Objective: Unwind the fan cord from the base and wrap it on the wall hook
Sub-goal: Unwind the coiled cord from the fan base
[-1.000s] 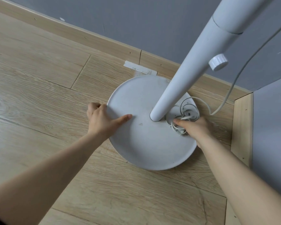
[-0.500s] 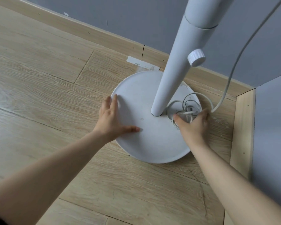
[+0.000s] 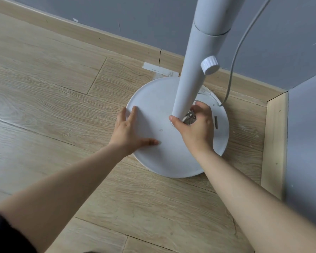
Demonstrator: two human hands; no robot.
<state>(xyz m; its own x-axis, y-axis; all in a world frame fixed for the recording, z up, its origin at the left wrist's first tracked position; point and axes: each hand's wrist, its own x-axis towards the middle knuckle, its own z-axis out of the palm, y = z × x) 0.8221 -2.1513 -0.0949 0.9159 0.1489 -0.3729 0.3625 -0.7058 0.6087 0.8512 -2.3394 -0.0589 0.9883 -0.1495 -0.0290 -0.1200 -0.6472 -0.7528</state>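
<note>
The cord (image 3: 189, 118) lies in a small coil on the base (image 3: 153, 99), just behind the foot of the pole (image 3: 193, 73), and one strand rises along the wall (image 3: 281, 42). The step is probably to lift the coil free. It is better to take all loops together and pull slowly, so nothing catches on the pole. The right hand (image 3: 196, 130) curls its fingers over the coil, thumb at the pole foot. The left hand (image 3: 130, 132) lies flat, fingers spread, pressing the base edge.

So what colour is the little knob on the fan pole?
White, with a ridged edge; the knob shows best in the head view.
</note>
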